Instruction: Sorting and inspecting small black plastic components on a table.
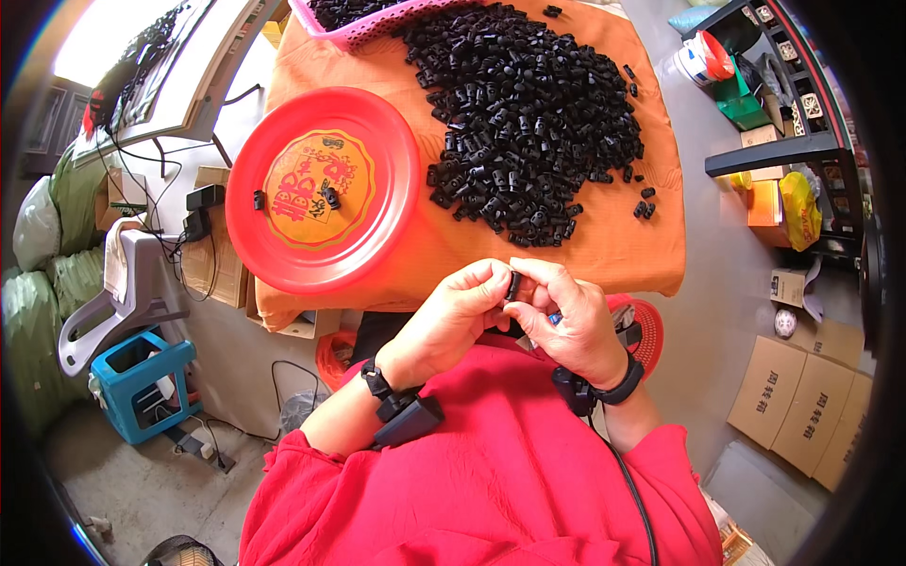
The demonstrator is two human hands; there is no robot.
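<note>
My left hand (451, 316) and my right hand (578, 321) meet just off the near edge of the table. Their thumbs and fingertips pinch a small black plastic cord lock (512, 286) between them. A bit of blue shows by the right fingers, too small to make out. Beyond my hands lies a big heap of similar black cord locks (538, 127). To the left, a round red tray (387, 189) with a yellow printed middle bears a cord lock (259, 200) near its left side and another small black piece (330, 196) near the centre.
An orange cloth (642, 255) covers the table. At its far edge stands a pink basket (363, 33) of black parts. A red basket (649, 330) sits below the near edge. Left are a blue stool (142, 387) and a grey chair (123, 292); right, cardboard boxes (802, 406) and a dark shelf (783, 160).
</note>
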